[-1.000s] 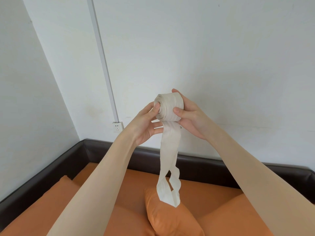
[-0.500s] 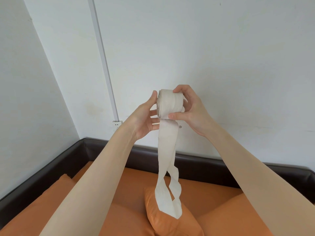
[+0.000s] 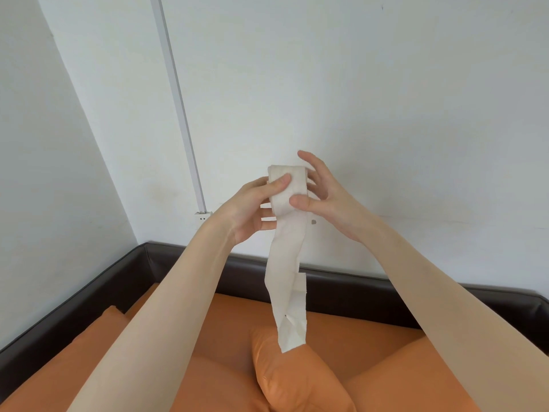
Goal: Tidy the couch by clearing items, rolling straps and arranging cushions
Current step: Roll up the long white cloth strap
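My left hand (image 3: 249, 209) and right hand (image 3: 323, 200) both pinch the rolled strap (image 3: 286, 188) above the couch (image 3: 341, 337); its loose tail now hangs shorter than before, over the orange cushion (image 3: 297, 379).

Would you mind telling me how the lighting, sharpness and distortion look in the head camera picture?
Head view: soft, even light with no glare; both hands (left hand, right hand) and the strap roll look sharp; wide-angle distortion slants the wall conduit and stretches the forearms toward the lower corners.
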